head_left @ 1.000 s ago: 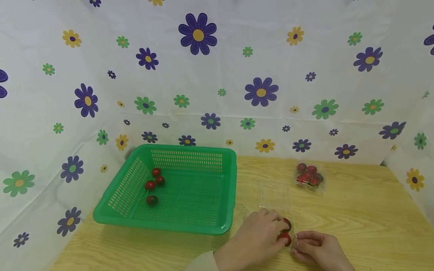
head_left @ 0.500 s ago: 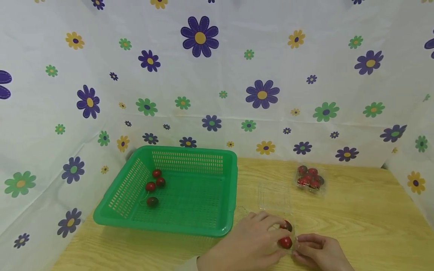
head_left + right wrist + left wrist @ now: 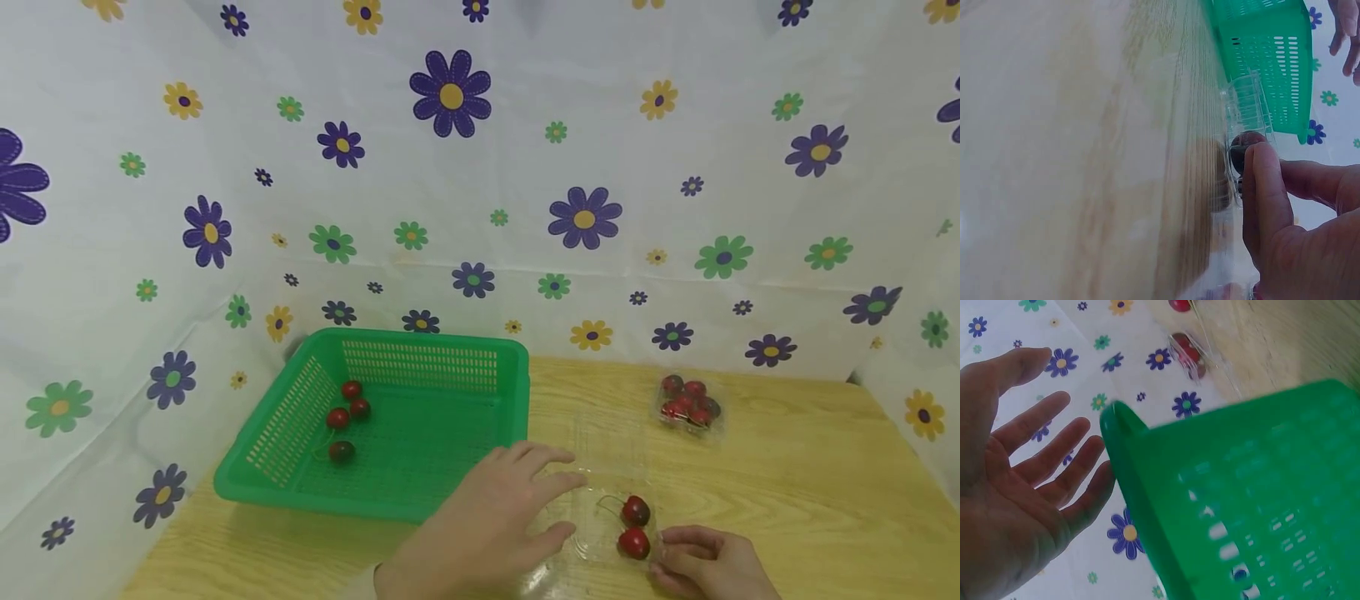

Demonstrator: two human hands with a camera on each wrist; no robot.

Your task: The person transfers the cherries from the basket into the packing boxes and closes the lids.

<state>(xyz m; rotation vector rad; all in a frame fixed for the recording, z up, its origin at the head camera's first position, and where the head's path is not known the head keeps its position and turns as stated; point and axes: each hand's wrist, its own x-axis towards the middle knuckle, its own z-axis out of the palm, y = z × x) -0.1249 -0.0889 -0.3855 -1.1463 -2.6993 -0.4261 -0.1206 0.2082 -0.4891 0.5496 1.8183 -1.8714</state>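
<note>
My left hand (image 3: 480, 517) is held with spread fingers over the basket's near right corner, holding nothing; the left wrist view shows its bare palm beside the basket (image 3: 1141, 481). Two dark red cherries (image 3: 635, 511) lie at the right side of an open clear plastic clamshell box (image 3: 592, 537), one with a thin stem pointing left. The box's lid (image 3: 609, 442) is folded back away from me. At the box's right edge, my right hand (image 3: 716, 562) pinches the plastic between thumb and fingers, close by the cherries. In the right wrist view its fingers (image 3: 1270, 187) partly cover a cherry.
The green basket (image 3: 521, 392) stands left on the wooden table (image 3: 810, 483), with several cherries (image 3: 342, 452) near its left wall. A second clear box (image 3: 690, 404) filled with cherries sits at the back right. A flowered cloth (image 3: 510, 167) hangs behind and at both sides.
My left hand has drawn away from the cherries, moving left toward the basket as its fingers spread. Both cherries stay in the box. The right hand keeps its place at the edge.
</note>
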